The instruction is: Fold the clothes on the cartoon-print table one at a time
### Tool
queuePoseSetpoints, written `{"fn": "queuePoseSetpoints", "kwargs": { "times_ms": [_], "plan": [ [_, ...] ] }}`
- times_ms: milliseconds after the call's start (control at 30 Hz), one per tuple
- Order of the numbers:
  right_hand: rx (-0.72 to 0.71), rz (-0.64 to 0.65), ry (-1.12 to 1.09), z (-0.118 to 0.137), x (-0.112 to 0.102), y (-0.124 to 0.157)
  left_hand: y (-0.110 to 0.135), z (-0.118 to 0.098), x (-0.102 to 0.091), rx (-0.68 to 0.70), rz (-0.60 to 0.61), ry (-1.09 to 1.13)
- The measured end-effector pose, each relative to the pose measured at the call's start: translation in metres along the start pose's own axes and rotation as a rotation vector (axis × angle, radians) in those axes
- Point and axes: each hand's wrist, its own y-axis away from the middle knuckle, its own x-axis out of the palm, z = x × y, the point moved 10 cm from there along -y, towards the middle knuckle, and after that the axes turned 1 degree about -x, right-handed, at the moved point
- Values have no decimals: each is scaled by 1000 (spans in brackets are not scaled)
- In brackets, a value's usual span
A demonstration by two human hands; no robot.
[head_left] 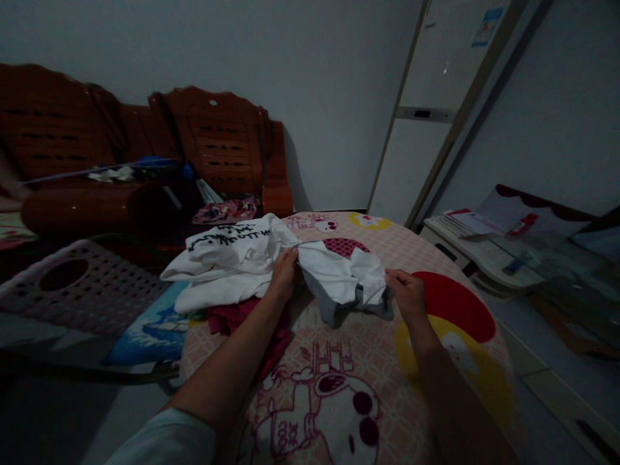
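Note:
A white and grey garment [334, 274] is stretched between my two hands over the round table; its exact kind is unclear. My left hand [285, 271] pinches its left end, and my right hand [405, 292] pinches its right end. The grey part hangs along the lower side, close to the tabletop. Left of my left hand lies a heap of white cloth [232, 258] with black lettering. Beneath that heap a dark red cloth [276, 345] sticks out, partly hidden by my left forearm.
A patterned cloth [334, 355] with cartoon dogs covers the table. Wooden seats [217, 142] stand behind at the left, with a pink woven basket [97, 284] in front. A tall white cabinet-like unit [411, 155] and a side table [504, 265] with papers are at the right.

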Motion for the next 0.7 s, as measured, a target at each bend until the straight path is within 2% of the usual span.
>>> {"fn": "queuePoseSetpoints", "kwargs": {
  "times_ms": [133,233,300,333,367,433,533,600,700],
  "plan": [
    [148,-367,-96,-38,-59,-6,-3,0,-5,-1,-18,-9],
    [180,-657,-193,-55,-107,-1,-4,-3,-10,16,-56,9],
    [199,-794,-268,-64,-132,4,-5,-6,-17,36,-106,28],
    [212,-824,-303,-68,-139,5,-6,-7,-19,45,-126,38],
    [229,-822,-330,-72,-143,5,-7,-7,-20,49,-132,42],
    [266,-734,-341,-79,-138,0,-8,-4,-17,40,-89,22],
    [312,-503,-208,-84,-112,-9,-6,4,1,22,85,-146],
    [301,-331,-5,-79,-92,-15,1,5,16,60,219,-377],
    [232,-149,353,-64,-74,-18,18,5,35,155,370,-899]
  ]
}}
